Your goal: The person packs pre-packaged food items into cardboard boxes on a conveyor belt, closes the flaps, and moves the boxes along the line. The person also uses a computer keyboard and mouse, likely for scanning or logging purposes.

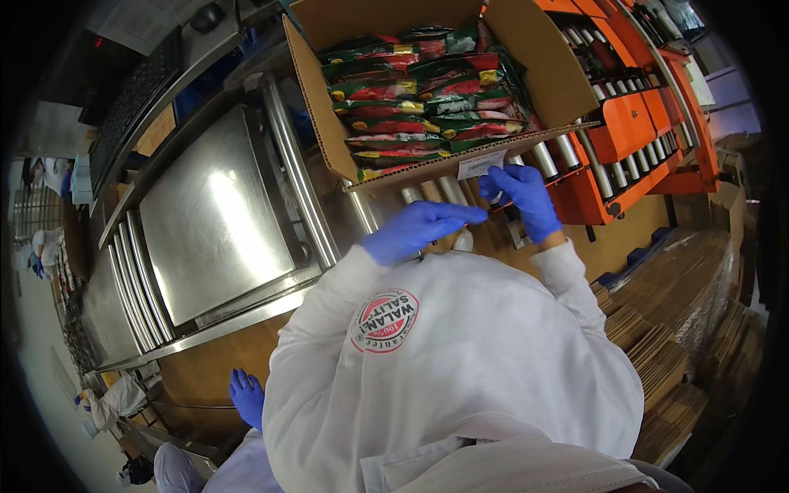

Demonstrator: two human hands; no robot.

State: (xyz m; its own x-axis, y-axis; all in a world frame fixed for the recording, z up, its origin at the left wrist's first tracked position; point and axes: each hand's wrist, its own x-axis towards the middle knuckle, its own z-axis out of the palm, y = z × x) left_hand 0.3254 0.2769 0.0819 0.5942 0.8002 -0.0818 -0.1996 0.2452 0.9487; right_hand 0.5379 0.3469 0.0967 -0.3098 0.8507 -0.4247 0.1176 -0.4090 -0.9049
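An open corrugated cardboard box (548,68) stands before me, packed with rows of glossy green and red plastic pouches (394,105). A white printed label (479,165) lies against the box's near side, close to the top edge. My right hand (524,197), in a blue glove, pinches the right end of this label between thumb and fingers. My left hand (425,225), also gloved in blue, is held lower and to the left, fingers stretched toward the right hand. Nothing shows in it, though its palm side is hidden.
Left of the box are steel rollers (302,172) and a flat steel plate (216,215), with a keyboard (132,111) beyond. An orange roller conveyor (635,129) adjoins at right. Stacked flat cardboard (666,333) lies at lower right. Another person's gloved hand (246,397) is at lower left.
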